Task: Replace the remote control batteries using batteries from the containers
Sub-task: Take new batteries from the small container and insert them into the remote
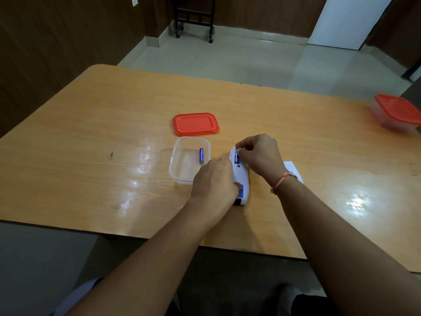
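Centrally, on the wooden counter, lay a white remote, back upward, its long axis running away from the person and tilted slightly left at the far end.

Left hand: pressed over the remote's near left edge, fingers closed on the body, pinning it to the counter.

Right hand: over the remote's far end, fingertips pinched on a blue battery that lay along the remote's axis in the open compartment. Whether it was fully seated could not be told.

Clear container: open, just left of the remote and touching or nearly touching the left hand. One spare blue battery lay inside near the right wall, roughly parallel to the remote.

Red lid: flat on the counter just beyond the open container.

Second container: lid on, well apart at the far right edge.

White piece: partly hidden under the right wrist; probably the battery cover, not certain.

Judgement: the spare lay left of both hands, nearer the left, but that hand was steadying the remote, so the right would likely have to cross over.
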